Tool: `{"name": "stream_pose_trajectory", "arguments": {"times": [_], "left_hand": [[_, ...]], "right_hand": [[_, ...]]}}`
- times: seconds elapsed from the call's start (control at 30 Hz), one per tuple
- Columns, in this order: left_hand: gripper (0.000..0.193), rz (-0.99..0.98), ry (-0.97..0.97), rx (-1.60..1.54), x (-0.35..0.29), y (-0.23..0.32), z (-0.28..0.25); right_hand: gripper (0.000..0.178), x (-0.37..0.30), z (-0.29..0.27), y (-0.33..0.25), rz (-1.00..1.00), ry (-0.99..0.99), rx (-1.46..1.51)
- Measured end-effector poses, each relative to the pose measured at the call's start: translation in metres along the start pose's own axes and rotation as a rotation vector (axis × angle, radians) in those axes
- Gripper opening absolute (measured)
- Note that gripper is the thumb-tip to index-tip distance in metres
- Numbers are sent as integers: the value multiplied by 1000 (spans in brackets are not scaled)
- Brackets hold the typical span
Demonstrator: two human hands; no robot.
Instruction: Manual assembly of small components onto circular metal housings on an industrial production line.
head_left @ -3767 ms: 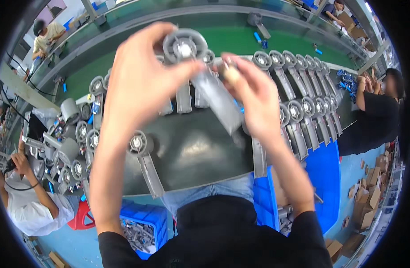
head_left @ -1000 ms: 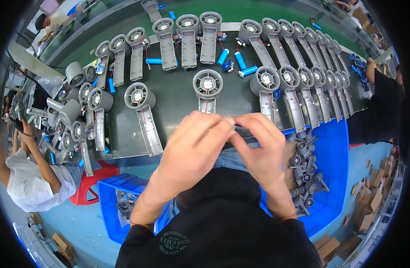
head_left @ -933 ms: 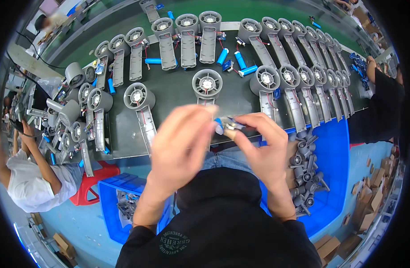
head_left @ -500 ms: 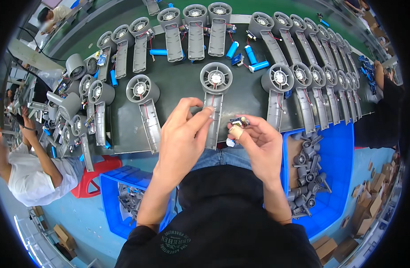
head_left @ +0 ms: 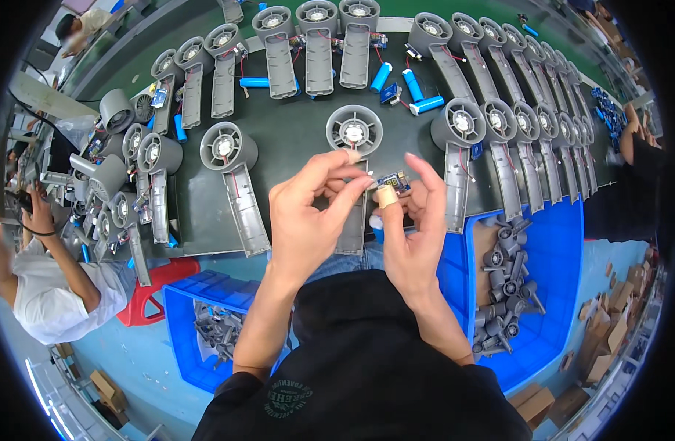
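Note:
In front of me lies a grey fan housing [head_left: 354, 121], its round fan at the far end and its trough-like handle [head_left: 350, 237] toward me. My left hand [head_left: 305, 217] is over that handle, thumb and forefinger pinched on a thin wire lead with a small white plug [head_left: 370, 175]. Just to the right, my right hand [head_left: 417, 246] grips a small circuit board [head_left: 398, 181] with a digit display, its thumb wrapped in a tan covering. The board faces up, close to the left fingertips. A blue and white piece [head_left: 376, 223], partly hidden, hangs below the right thumb.
More grey fan housings [head_left: 459, 132] stand in rows left, right and behind. Blue cylindrical batteries [head_left: 413, 84] lie among them. Blue crates [head_left: 565, 287] with grey parts flank me below the table. A co-worker [head_left: 66, 283] sits at the left; another person's arm [head_left: 631, 136] is at the right.
My right hand has brought the circuit board up and left, turning its display upward. My left hand has moved slightly right, its fingertips now beside the board with the white plug showing.

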State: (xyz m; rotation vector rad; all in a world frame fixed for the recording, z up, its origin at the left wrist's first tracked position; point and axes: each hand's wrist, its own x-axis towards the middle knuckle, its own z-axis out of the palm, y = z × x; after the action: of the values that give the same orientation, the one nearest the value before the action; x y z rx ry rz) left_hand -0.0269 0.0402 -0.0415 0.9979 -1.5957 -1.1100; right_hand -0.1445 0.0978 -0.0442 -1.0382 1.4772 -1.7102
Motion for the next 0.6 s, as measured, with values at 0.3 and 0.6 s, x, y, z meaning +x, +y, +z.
{"name": "stream_pose_trajectory", "arguments": {"times": [0.3,0.6], "left_hand": [[25,261,-15,274,4,0,-6],[18,282,-25,314,6,3,-9]], "right_hand": [[14,20,-10,4,-67,-229,-246],[9,27,-16,14,-157,-309,-302]]}}
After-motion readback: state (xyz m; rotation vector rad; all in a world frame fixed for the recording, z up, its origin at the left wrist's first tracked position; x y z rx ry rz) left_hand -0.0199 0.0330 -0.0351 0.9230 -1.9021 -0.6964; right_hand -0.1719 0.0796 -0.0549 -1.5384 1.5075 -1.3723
